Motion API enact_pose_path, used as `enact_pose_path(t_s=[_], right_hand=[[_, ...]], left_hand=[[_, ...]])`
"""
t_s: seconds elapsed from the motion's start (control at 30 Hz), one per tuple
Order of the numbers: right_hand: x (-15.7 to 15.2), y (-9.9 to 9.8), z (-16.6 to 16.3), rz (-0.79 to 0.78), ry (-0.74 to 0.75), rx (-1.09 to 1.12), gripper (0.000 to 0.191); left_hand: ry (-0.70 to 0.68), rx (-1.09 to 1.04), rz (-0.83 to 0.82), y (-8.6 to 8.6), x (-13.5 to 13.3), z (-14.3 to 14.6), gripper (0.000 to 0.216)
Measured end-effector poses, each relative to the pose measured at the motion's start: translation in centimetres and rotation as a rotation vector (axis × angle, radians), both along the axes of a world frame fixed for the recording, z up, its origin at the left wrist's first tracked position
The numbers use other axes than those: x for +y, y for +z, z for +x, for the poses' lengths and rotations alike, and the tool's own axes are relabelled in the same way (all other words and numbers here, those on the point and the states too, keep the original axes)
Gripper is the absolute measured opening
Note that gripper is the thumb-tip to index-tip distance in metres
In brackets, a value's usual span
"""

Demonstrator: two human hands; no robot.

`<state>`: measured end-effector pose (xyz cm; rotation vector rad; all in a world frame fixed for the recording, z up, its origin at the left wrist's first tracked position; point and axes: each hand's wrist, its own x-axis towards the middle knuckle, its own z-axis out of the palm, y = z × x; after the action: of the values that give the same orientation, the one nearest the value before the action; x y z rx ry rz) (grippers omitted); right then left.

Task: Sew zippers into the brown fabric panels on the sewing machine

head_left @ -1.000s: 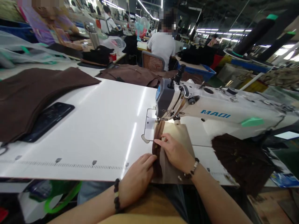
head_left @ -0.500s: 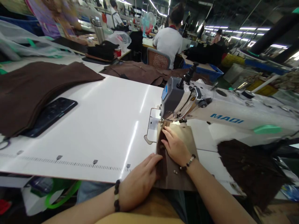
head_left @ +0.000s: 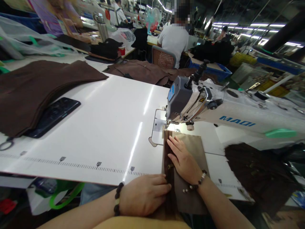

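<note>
A tan-brown fabric piece [head_left: 194, 149] with a dark brown zipper strip [head_left: 167, 152] along its left edge lies under the presser foot of a white MAQI sewing machine [head_left: 235, 116]. My right hand [head_left: 183, 159] lies flat on the fabric just right of the zipper, fingers stretched toward the needle. My left hand [head_left: 145, 194] rests at the table's front edge with its fingertips closed on the near end of the zipper strip. Both wrists wear bead bracelets.
A stack of dark brown fabric [head_left: 35, 89] and a black phone [head_left: 53, 116] lie at the left of the white table [head_left: 107, 121]. Scissors [head_left: 6, 144] sit at the left edge. More brown pieces [head_left: 259, 171] lie at the right. Other people sit at stations behind.
The fabric and zipper have slid toward me, away from the needle. My left hand has drawn back to the table edge and my right hand has moved back with the fabric.
</note>
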<state>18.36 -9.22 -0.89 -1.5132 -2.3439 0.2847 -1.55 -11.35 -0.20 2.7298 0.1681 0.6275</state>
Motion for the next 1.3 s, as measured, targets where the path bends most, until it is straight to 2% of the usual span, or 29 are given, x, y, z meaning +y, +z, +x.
enact_pose_path(t_s=[0.4, 0.5, 0.6, 0.73, 0.83, 1.0, 1.3], right_hand=[[0.1, -0.1, -0.5, 0.028, -0.044, -0.092, 0.045], [0.1, -0.2, -0.5, 0.044, -0.04, -0.107, 0.045], [0.1, -0.5, -0.4, 0.06, -0.035, -0.121, 0.045], [0.1, -0.6, -0.4, 0.052, -0.038, -0.145, 0.045], [0.1, -0.5, -0.5, 0.052, -0.033, -0.165, 0.045], [0.2, -0.6, -0.5, 0.047, -0.033, -0.15, 0.046], [1.8, -0.5, 0.0, 0.02, -0.049, -0.163, 0.046]], left_hand=[[0.099, 0.058, -0.114, 1.2, 0.2, -0.2, 0.021], [0.18, 0.091, -0.086, 2.1, 1.8, -0.4, 0.021], [0.277, 0.138, 0.014, 2.6, 5.0, 0.1, 0.02], [0.281, 0.201, 0.137, 1.8, 9.4, 1.3, 0.02], [0.267, 0.202, 0.155, 0.8, 11.1, 1.9, 0.023], [0.309, 0.18, 0.15, 0.0, 11.0, 1.8, 0.025], [0.366, 0.221, 0.156, 0.0, 11.5, 2.2, 0.031]])
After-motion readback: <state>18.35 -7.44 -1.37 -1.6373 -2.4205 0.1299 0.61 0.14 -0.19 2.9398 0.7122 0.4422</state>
